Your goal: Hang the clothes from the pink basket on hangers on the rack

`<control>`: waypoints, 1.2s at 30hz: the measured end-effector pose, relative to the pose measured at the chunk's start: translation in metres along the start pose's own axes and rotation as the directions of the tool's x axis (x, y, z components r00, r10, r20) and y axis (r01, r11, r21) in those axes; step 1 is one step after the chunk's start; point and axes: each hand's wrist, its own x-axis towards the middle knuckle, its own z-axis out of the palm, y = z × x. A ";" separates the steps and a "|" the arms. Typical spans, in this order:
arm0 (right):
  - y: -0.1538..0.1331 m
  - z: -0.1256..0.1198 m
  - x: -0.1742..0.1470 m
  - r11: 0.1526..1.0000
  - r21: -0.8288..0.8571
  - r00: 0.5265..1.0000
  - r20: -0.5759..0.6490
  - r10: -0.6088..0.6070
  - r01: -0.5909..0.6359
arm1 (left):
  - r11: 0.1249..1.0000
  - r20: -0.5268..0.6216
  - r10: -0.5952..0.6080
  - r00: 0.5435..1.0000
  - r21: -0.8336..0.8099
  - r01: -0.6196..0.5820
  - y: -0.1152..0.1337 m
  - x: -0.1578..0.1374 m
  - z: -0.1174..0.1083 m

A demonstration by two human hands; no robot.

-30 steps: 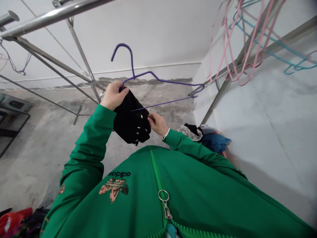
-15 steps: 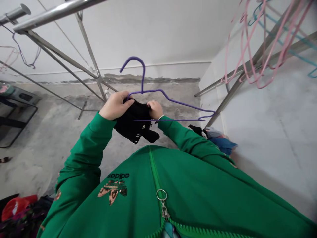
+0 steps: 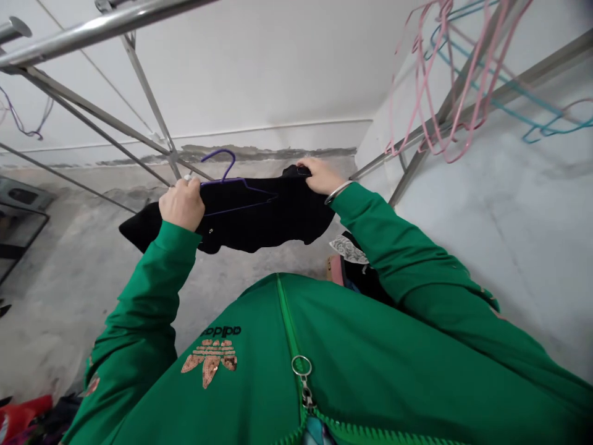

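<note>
A black garment (image 3: pixel 273 219) with small shiny fittings is stretched sideways between my hands, above the floor. Inside its opening lies a purple hanger (image 3: pixel 233 161), its hook sticking up past the top edge and its right end within the cloth. My left hand (image 3: pixel 182 203) is closed around the cloth at the hanger's left shoulder, whose tip is hidden. At the other side, my right hand (image 3: pixel 323 177) pinches the garment's upper edge, fingers partly behind the cloth.
A metal rack bar (image 3: pixel 106 29) crosses the upper left. Pink hangers (image 3: pixel 451 93) and blue-green hangers (image 3: pixel 532 105) hang at upper right on another frame. Folded dark cloth with lace (image 3: pixel 349 248) lies below my right forearm. Something red (image 3: pixel 28 413) is at lower left.
My right hand has moved right and up, drawing the garment out wide over the hanger's right arm. My left hand has shifted left and slightly down with the hanger.
</note>
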 end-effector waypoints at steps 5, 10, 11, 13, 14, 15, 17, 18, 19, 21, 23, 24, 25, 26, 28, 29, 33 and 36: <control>-0.054 -0.008 -0.045 0.992 -0.115 0.941 0.339 -0.008 0.050 | 0.997 -0.133 -0.077 0.988 0.006 0.078 -0.003 0.015 0.006; -0.073 -0.029 -0.060 0.974 0.018 0.919 0.329 -0.218 0.225 | 0.995 -0.142 -0.078 0.987 -0.076 0.067 -0.008 0.018 0.007; -0.070 -0.031 -0.055 0.976 0.002 0.957 0.196 -0.213 0.217 | 0.995 -0.144 -0.063 0.988 -0.088 0.051 -0.006 0.016 0.007; -0.063 -0.028 -0.043 0.969 -0.002 0.966 0.072 -0.248 0.249 | 0.994 -0.160 -0.035 0.987 -0.112 0.017 -0.001 0.013 0.005; -0.060 -0.024 -0.038 0.960 0.014 0.955 0.095 -0.279 0.279 | 0.992 -0.169 -0.019 0.985 -0.127 -0.002 0.002 0.012 0.003; -0.058 -0.020 -0.034 0.953 0.038 0.943 0.142 -0.302 0.299 | 0.990 -0.178 -0.003 0.984 -0.143 -0.023 0.004 0.011 0.002; -0.056 -0.011 -0.031 0.952 0.082 0.932 0.198 -0.304 0.294 | 0.982 -0.181 0.039 0.983 -0.177 -0.072 0.006 0.010 0.000; -0.057 -0.009 -0.031 0.956 0.089 0.939 0.183 -0.291 0.280 | 0.976 -0.172 0.069 0.983 -0.192 -0.102 0.006 0.010 -0.001; -0.057 -0.009 -0.032 0.961 0.080 0.952 0.140 -0.274 0.265 | 0.971 -0.158 0.099 0.983 -0.201 -0.130 0.004 0.011 -0.001; -0.060 -0.015 -0.034 0.972 0.030 0.972 0.027 -0.235 0.234 | 0.972 -0.125 0.129 0.984 -0.181 -0.150 -0.001 0.010 0.002; -0.063 -0.027 -0.035 0.981 -0.050 0.980 -0.046 -0.192 0.190 | 0.986 -0.082 0.112 0.990 -0.118 -0.121 -0.006 0.009 0.008; -0.065 -0.032 -0.035 0.982 -0.098 0.984 -0.059 -0.168 0.162 | 0.992 -0.056 0.089 0.994 -0.087 -0.094 -0.009 0.007 0.011; -0.067 -0.037 -0.034 0.980 -0.147 0.988 -0.058 -0.146 0.136 | 0.996 -0.027 0.059 0.998 -0.068 -0.060 -0.011 0.006 0.014; -0.069 -0.041 -0.034 0.974 -0.194 0.991 -0.049 -0.128 0.116 | 0.998 0.008 0.023 1.000 -0.066 -0.022 -0.014 0.005 0.016; -0.072 -0.045 -0.034 0.957 -0.275 0.994 -0.027 -0.108 0.097 | 0.994 0.082 -0.049 0.995 -0.098 0.057 -0.017 0.004 0.019; -0.073 -0.045 -0.034 0.948 -0.304 0.994 -0.021 -0.104 0.093 | 0.989 0.109 -0.075 0.991 -0.118 0.088 -0.017 0.005 0.019; -0.075 -0.039 -0.034 0.931 -0.357 0.993 -0.057 -0.106 0.079 | 0.983 0.136 -0.058 0.989 -0.167 0.081 -0.016 0.006 0.017; -0.072 -0.032 -0.036 0.931 -0.359 0.987 -0.116 -0.115 0.067 | 0.979 0.138 0.056 0.989 -0.202 -0.027 -0.011 0.002 0.019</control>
